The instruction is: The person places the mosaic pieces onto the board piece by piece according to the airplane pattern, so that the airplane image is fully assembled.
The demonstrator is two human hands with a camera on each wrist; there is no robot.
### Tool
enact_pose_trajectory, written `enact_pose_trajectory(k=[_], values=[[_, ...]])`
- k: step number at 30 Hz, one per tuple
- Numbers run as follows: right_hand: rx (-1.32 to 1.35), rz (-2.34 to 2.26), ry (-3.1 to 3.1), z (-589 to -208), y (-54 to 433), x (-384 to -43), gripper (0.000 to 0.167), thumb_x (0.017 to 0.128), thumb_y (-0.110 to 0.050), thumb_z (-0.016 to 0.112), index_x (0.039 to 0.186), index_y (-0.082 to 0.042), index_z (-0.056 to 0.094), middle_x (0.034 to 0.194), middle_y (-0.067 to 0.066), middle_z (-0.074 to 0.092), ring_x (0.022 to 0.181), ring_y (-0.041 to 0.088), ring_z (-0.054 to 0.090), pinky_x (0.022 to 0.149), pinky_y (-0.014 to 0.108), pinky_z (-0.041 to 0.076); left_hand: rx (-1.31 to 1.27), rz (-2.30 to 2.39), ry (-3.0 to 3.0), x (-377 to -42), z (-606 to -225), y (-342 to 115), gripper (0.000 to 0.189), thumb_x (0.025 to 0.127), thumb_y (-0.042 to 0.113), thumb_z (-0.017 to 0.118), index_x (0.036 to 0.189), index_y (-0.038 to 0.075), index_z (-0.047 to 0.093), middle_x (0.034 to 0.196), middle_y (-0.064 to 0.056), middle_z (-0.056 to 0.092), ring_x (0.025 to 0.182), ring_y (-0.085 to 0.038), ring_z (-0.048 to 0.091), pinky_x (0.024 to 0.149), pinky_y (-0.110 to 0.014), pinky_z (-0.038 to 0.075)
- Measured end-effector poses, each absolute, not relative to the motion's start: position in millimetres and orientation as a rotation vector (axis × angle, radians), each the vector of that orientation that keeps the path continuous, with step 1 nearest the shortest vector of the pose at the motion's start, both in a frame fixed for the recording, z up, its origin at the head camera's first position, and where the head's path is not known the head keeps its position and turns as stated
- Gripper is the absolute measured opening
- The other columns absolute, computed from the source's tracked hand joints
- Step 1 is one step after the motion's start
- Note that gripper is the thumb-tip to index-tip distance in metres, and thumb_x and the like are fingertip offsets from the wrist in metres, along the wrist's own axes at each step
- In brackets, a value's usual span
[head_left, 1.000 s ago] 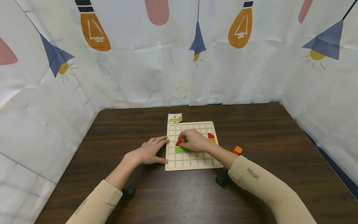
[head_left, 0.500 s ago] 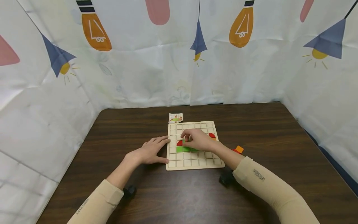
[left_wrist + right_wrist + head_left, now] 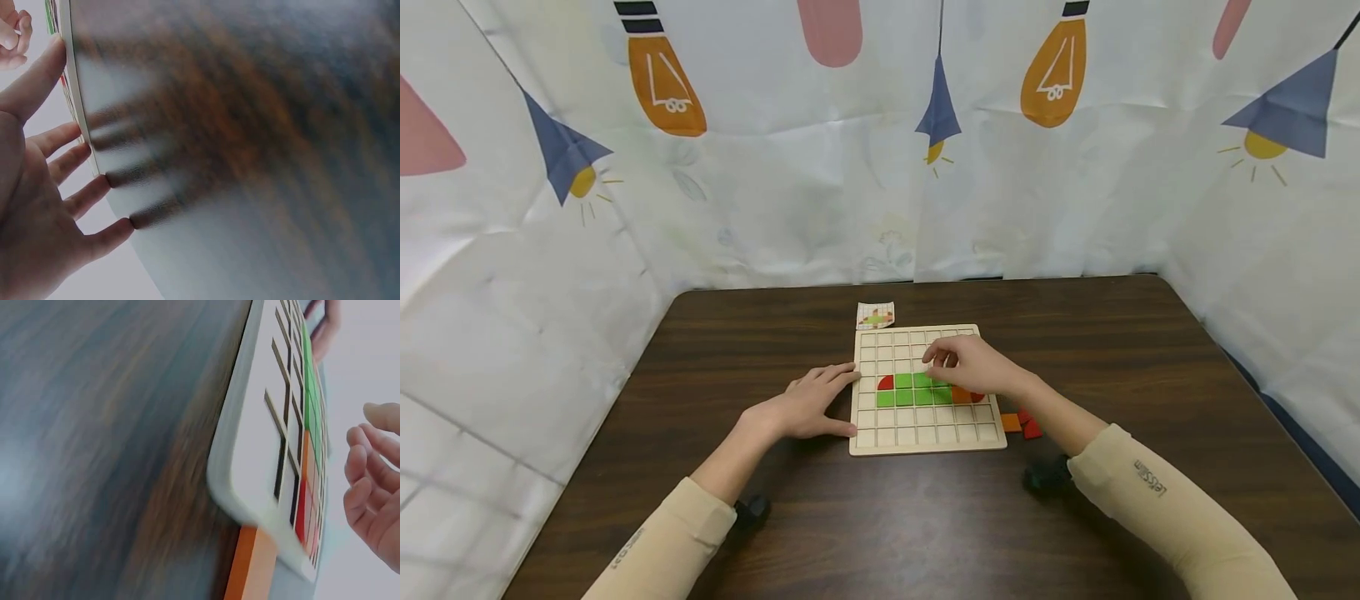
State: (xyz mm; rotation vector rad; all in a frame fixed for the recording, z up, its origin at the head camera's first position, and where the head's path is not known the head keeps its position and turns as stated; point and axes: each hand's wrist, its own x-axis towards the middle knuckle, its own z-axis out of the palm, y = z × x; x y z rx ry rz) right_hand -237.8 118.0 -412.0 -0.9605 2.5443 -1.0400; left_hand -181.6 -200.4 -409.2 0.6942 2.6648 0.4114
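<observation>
A wooden grid board lies on the table. Two rows of green squares sit in its cells, with a rounded red piece at the upper left end. An orange square and a red piece continue the lower row rightward. My left hand touches the board's left edge with thumb and fingers spread; the left wrist view shows its fingertips there. Above the board's right half hovers my right hand, covering some cells. In the right wrist view its loosely bent fingers hold nothing visible.
Loose orange and red pieces lie against the board's right edge, near my right forearm. A small pattern card lies behind the board's back left corner. Patterned fabric hangs behind the dark table.
My right hand has moved right across the board, away from the red piece at the left, uncovering green squares. The left hand has kept its place at the edge.
</observation>
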Motion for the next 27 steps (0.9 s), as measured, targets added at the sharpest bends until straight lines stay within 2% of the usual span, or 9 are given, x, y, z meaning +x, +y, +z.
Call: enact_pose_trajectory(k=[7, 14, 21, 27], values=[[-0.9, -1.042, 2.556, -414.2, 141.8, -237.1, 0.023, 0.1, -0.022, 0.07, 0.118, -0.009, 0.072, 0.095, -0.005, 0.067, 0.084, 0.015, 0.062, 0.077, 0.037, 0.053, 0.706, 0.408, 2.656, -181.4, -407.3, -198.4, 0.092, 0.091, 0.053, 0.075, 0.161, 0.01, 0.034, 0.167, -0.012, 0.023, 0.15, -0.043, 0.023, 0.109, -0.073, 0.027], [-0.867, -1.07, 2.527, -410.3, 159.7, -232.7, 0.021, 0.101, -0.021, 0.068, 0.118, -0.009, 0.072, 0.095, -0.004, 0.068, 0.084, 0.017, 0.062, 0.076, 0.038, 0.053, 0.716, 0.402, 2.656, -180.5, -407.1, -199.7, 0.091, 0.092, 0.053, 0.075, 0.161, 0.009, 0.034, 0.167, -0.014, 0.023, 0.15, -0.045, 0.023, 0.109, -0.072, 0.027], [-0.842, -1.074, 2.497, -416.1, 177.6, -228.0, 0.022, 0.102, -0.019, 0.067, 0.119, -0.006, 0.071, 0.099, -0.003, 0.07, 0.085, 0.015, 0.065, 0.085, 0.038, 0.054, 0.711, 0.41, 2.658, -179.8, -405.2, -199.8, 0.091, 0.092, 0.053, 0.074, 0.161, 0.009, 0.034, 0.167, -0.013, 0.024, 0.15, -0.044, 0.024, 0.11, -0.071, 0.027], [-0.818, -1.042, 2.504, -421.4, 190.8, -221.5, 0.021, 0.1, -0.021, 0.069, 0.117, -0.008, 0.071, 0.099, -0.004, 0.072, 0.084, 0.015, 0.064, 0.078, 0.034, 0.054, 0.71, 0.407, 2.663, -179.4, -405.7, -201.3, 0.091, 0.091, 0.053, 0.075, 0.161, 0.01, 0.035, 0.167, -0.012, 0.024, 0.15, -0.043, 0.024, 0.109, -0.072, 0.028]])
